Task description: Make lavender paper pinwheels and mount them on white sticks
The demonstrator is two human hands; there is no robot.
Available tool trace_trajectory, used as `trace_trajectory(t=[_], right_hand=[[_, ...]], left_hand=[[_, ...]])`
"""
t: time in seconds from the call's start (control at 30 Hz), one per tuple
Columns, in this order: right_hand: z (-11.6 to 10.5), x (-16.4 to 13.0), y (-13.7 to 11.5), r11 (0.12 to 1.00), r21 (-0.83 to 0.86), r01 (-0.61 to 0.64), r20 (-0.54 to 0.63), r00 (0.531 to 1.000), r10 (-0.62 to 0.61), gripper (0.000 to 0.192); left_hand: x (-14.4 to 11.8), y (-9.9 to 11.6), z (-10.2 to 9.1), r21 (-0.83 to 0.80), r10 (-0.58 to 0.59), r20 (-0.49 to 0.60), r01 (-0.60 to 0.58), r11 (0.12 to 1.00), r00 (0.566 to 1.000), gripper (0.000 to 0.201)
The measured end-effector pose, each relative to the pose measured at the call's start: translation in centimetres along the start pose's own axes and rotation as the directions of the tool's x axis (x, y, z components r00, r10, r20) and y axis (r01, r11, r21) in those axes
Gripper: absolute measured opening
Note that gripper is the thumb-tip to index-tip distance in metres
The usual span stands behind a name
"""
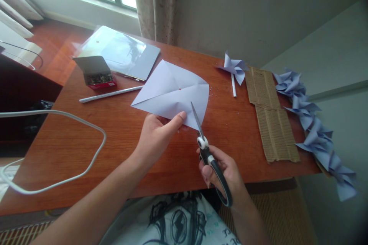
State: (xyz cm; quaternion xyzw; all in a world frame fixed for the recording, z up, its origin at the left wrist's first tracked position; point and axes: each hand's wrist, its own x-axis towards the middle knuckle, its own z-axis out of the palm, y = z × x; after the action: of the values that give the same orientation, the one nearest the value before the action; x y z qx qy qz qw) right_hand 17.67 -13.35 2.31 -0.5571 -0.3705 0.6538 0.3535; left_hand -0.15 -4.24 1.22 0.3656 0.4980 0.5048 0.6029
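Observation:
A square sheet of pale paper (169,82) with crease lines and a small reddish mark at its middle is held up over the table. My left hand (158,130) pinches its near edge, thumb on top and the fingers mostly hidden underneath. In my right hand (222,168) is a pair of scissors (211,157) with black and white handles. One blade lies over the paper at its near right corner, pointing toward the middle. The other blade is hidden, apparently beneath the sheet.
On the wooden table (120,130) lie a red box of small metal pieces (100,80), a white paper stick (112,93), a plastic-covered folder (120,51), a pinwheel (234,69) and corrugated cardboard (267,118). Several paper pinwheels (313,130) line the right edge. A white cable (97,157) loops at left.

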Motion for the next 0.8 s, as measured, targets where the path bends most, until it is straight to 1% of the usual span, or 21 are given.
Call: trace_trajectory(t=[0.13, 0.33, 0.57, 0.8], right_hand=[[-0.05, 0.04, 0.07, 1.0, -0.016, 0.009, -0.001, 1.0, -0.009, 0.057], [0.25, -0.01, -0.09, 0.999, -0.034, 0.003, -0.032, 0.999, -0.004, 0.057], [0.38, -0.05, 0.02, 0.999, -0.047, 0.026, -0.058, 0.998, -0.029, 0.054], [0.35, -0.05, 0.0, 0.999, -0.053, 0.011, -0.067, 0.998, -0.015, 0.052]], left_hand=[[-0.01, 0.05, -0.01, 0.0, -0.003, 0.004, 0.003, 1.0, 1.0, 0.021], [-0.01, 0.04, 0.02, -0.005, 0.014, 0.005, -0.013, 1.0, 1.0, 0.021], [0.02, -0.04, -0.07, -0.023, 0.021, 0.008, -0.021, 1.0, 1.0, 0.02], [0.07, -0.19, -0.14, -0.02, 0.028, 0.015, -0.028, 0.999, 0.999, 0.021]])
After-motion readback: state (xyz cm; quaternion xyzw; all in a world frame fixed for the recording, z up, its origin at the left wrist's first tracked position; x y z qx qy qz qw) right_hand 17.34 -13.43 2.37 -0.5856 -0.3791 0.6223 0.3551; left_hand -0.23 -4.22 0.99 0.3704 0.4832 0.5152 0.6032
